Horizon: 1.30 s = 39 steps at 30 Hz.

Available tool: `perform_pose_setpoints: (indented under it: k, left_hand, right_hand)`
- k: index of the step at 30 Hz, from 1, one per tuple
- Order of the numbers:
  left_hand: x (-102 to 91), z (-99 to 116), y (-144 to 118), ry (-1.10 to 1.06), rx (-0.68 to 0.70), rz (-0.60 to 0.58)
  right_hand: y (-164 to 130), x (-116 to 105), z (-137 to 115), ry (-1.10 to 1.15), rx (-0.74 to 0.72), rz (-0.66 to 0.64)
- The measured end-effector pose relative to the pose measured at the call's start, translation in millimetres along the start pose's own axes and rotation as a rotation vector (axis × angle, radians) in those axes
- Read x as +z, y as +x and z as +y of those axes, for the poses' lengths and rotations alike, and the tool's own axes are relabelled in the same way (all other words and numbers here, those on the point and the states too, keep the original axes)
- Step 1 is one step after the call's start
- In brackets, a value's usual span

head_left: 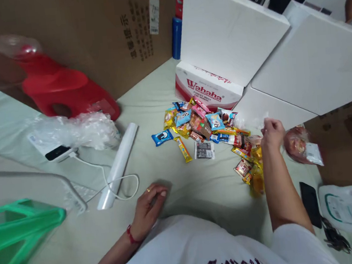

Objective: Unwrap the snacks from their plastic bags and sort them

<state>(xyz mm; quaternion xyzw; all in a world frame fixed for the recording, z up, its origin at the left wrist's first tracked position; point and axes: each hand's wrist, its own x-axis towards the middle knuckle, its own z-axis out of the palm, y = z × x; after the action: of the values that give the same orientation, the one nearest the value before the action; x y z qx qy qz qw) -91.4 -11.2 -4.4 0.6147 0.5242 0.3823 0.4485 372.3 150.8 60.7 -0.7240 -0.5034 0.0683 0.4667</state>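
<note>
At the far left we see one green plastic stool [20, 230] and, behind it, one red stool [63, 91], with crumpled clear plastic [79, 131] lying over a white device [55, 152] whose cable runs to a long white tube [118, 164]. Our left hand [149, 207] rests palm down on the pale green floor covering [174, 182], fingers loosely curled together and gripping nothing, a ring on one finger and a red band at the wrist. Further right lies a loose pile of wrapped snacks [208, 131], too many and too overlapped for us to count, just in front of one red-and-white Wahaha carton [205, 87]; we cannot see inside it. Our right hand [271, 133] is raised at the pile's right edge, fingertips pinched shut on a clear plastic bag [252, 120]. Just right of it sits one bagged reddish item [298, 145], then one black phone [310, 204] and one white bag [351, 210].
</note>
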Motion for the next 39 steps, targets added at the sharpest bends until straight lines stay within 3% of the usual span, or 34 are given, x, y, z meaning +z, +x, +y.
perform_pose_setpoints:
  k: [2,5,8,10,14,17,19,22,28,32,34,37,39]
  left_hand:
    - [12.3,13.4,11.6,-0.194,-0.116,-0.153]
    - [47.9,31.0,41.2,-0.583,-0.412,-0.339]
    - [89.0,37.8,69.8,-0.664,-0.483,-0.496]
    - [110.8,36.2,79.6,-0.654,-0.447,-0.572]
    - [130.5,31.1,78.4,-0.401,-0.212,-0.513]
    - [129.0,31.0,72.9,-0.181,0.067,-0.417]
    - [124.9,30.1,70.8,-0.181,0.11,-0.371]
    - [116.7,24.0,70.2,-0.374,-0.057,-0.299]
    - [94.8,17.0,71.8,-1.057,-0.513,-0.271]
    - [89.5,24.9,76.1,-1.252,-0.587,-0.326]
    - [92.3,27.8,78.8,-1.26,-0.589,-0.304]
    - [99.7,29.8,81.9,-1.167,-0.545,-0.258]
    - [102.9,30.3,83.5,-1.095,-0.501,-0.265]
  right_hand:
    - [-55.1,-8.8,-11.9,0.092,0.041,-0.032]
    - [-152.0,-7.3,-34.2,0.326,0.158,-0.262]
    - [-224.8,0.9,-53.7,0.316,0.143,-0.48]
    - [-248.9,3.9,-60.0,0.319,0.142,-0.536]
    - [-257.7,0.4,-55.9,0.506,0.361,-0.474]
    - [-251.5,-0.5,-49.1,0.557,0.497,-0.476]
    - [-245.4,2.0,-45.9,0.55,0.526,-0.478]
    - [-235.6,5.5,-41.6,0.669,0.598,-0.442]
    - [-226.2,3.8,-28.4,0.872,0.757,-0.496]
    - [-231.4,3.4,-20.0,0.685,0.675,-0.465]
    - [-235.2,1.3,-20.3,0.536,0.571,-0.356]
    - [-238.8,-3.4,-30.3,0.33,0.219,-0.2]
    - [-237.9,-5.2,-40.3,0.208,-0.008,-0.265]
